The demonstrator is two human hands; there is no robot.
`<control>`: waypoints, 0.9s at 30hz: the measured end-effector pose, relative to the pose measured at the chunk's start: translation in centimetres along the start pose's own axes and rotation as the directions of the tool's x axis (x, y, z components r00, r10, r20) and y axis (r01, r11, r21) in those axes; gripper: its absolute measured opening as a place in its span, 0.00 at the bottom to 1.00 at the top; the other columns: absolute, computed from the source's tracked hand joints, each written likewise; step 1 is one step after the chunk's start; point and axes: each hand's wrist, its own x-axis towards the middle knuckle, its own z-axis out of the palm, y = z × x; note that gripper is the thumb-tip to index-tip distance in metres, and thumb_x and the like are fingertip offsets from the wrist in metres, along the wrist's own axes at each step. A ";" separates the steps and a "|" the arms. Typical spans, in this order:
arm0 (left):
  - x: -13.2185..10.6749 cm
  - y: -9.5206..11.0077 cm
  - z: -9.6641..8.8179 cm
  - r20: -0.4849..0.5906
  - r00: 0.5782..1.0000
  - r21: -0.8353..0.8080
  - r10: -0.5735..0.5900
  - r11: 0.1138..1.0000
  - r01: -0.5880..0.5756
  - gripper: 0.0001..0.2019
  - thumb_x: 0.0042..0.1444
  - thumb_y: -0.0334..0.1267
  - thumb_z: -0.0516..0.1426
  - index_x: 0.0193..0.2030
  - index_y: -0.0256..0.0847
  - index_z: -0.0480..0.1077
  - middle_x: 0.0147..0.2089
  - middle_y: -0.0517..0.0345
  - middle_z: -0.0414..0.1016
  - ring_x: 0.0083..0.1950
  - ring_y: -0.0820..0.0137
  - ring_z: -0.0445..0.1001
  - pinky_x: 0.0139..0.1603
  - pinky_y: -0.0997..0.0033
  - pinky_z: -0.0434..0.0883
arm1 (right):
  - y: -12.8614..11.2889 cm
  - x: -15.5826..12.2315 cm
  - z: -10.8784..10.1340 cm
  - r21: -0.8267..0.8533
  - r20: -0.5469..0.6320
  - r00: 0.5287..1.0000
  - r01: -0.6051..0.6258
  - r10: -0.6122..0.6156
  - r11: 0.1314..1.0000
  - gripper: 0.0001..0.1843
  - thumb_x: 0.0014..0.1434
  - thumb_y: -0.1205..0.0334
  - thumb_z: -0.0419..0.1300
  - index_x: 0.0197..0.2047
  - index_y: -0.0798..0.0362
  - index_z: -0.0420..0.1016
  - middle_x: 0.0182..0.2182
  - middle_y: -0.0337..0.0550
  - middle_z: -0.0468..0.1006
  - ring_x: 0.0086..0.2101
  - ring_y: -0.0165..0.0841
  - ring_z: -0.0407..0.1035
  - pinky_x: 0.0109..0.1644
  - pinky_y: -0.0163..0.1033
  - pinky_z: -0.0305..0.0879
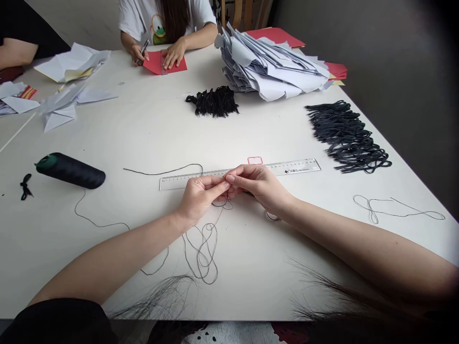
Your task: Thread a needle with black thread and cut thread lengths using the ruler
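Observation:
My left hand [196,198] and my right hand [267,188] meet at the middle of the table, thumbs and fingertips pinched together on thin black thread [216,267]. The exact spot they grip is hidden by the fingers. Loose loops of this thread hang from them and lie on the table below. Behind and partly under my hands is a clear plastic ruler [297,167]. One strand [161,172] stretches left past it. To the left lies a large spool of black thread [77,173], its line trailing towards my left forearm. By my right wrist a ring-shaped handle [273,217] shows partly.
Black tassels [347,136] lie in a row at right, with another bunch [215,101] further back. Loose thread [375,210] sits near the right edge. Paper stacks [272,67] stand at the back. Across the table, a person [172,28] holds a pen over red paper [154,62].

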 end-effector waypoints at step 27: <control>-0.2 0.4 0.0 0.119 0.992 -0.069 -0.052 0.996 0.060 0.10 0.50 0.43 0.68 0.33 0.38 0.80 0.33 0.52 0.82 0.36 0.68 0.80 0.43 0.66 0.77 | -7.7 1.1 -4.8 0.025 -0.419 0.892 0.197 -0.169 0.980 0.07 0.64 0.65 0.60 0.33 0.55 0.72 0.40 0.42 0.81 0.37 0.23 0.76 0.31 0.24 0.68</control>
